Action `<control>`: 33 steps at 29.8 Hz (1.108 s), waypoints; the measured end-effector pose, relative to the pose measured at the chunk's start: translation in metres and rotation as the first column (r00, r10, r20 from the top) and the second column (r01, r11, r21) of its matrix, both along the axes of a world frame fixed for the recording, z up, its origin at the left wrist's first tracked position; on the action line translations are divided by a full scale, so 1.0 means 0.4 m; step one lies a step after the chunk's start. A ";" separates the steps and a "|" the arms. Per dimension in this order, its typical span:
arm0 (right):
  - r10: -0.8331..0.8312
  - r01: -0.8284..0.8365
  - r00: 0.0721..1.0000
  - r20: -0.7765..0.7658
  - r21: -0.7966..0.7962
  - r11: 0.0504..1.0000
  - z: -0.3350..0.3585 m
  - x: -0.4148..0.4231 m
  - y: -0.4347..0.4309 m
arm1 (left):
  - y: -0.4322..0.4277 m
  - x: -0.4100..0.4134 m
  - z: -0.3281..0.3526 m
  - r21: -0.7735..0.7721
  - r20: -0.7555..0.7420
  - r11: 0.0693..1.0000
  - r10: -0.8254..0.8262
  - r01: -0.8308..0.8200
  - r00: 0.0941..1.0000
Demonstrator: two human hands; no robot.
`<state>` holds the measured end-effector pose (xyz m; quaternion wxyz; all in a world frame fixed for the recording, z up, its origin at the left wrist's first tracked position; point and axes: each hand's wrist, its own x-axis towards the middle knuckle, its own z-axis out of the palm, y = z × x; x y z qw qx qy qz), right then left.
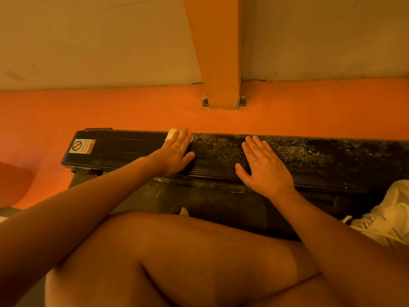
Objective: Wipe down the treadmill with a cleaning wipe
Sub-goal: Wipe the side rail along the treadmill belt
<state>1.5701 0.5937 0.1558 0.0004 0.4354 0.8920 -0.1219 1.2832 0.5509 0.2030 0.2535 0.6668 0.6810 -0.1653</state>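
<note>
i see the left hand [174,151] flat on the long black ribbed treadmill side rail [321,158]. fingers are straight and close together, pressing a small white folded cleaning wipe [170,135] onto the rail's far edge. the wipe pokes out under the fingertips, at 12 o'clock of the palm. the right hand [264,168] lies at 3 o'clock of the left, apart from it, palm down on the same rail. its fingers are straight, a bit spread, holding nothing. the rail from the wipe on toward 3 o'clock is speckled w/ pale dust; the stretch at 9 o'clock of the wipe looks darker, cleaner. a white-and-orange warning sticker [82,146] sits near the rail's end, 9 o'clock of the left hand. an orange floor [110,111] lies beyond, w/ an orange square post [221,63] bolted down at 12 o'clock. a bare knee [177,251] is at 6 o'clock and a white sneaker [385,220] at 4 o'clock, by the dark dusty belt [221,202].
</note>
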 end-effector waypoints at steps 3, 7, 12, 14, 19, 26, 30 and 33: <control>0.001 -0.001 1.000 0.004 0.002 1.000 -0.001 0.000 0.000 | -0.002 0.006 0.004 0.009 -0.012 1.000 -0.028 0.028 1.000; 0.001 -0.001 1.000 0.003 0.008 1.000 -0.001 0.001 -0.001 | -0.082 -0.009 0.002 -0.036 -0.013 0.992 -0.124 0.124 0.992; -0.002 0.002 1.000 0.005 0.019 1.000 0.001 0.000 -0.001 | 0.005 -0.008 -0.005 0.043 -0.018 0.997 -0.070 0.071 0.997; 0.003 -0.003 1.000 0.004 0.008 1.000 0.003 -0.001 -0.003 | 0.018 0.001 -0.009 0.065 -0.010 0.995 -0.072 0.073 0.997; 0.002 -0.002 1.000 0.006 0.017 1.000 -0.001 0.000 -0.001 | -0.081 -0.022 -0.019 0.042 0.008 0.981 -0.191 0.191 0.981; 0.000 0.000 1.000 0.022 0.020 1.000 -0.002 -0.002 -0.003 | 0.033 0.007 -0.023 0.104 -0.010 0.988 -0.112 0.113 0.994; 0.001 -0.001 1.000 0.019 0.019 1.000 0.003 -0.001 -0.003 | -0.045 -0.003 -0.019 0.066 0.018 0.983 -0.171 0.169 0.985; 0.002 -0.003 1.000 0.011 0.014 1.000 0.000 0.000 -0.003 | -0.081 -0.014 -0.026 0.033 0.030 0.980 -0.195 0.194 0.980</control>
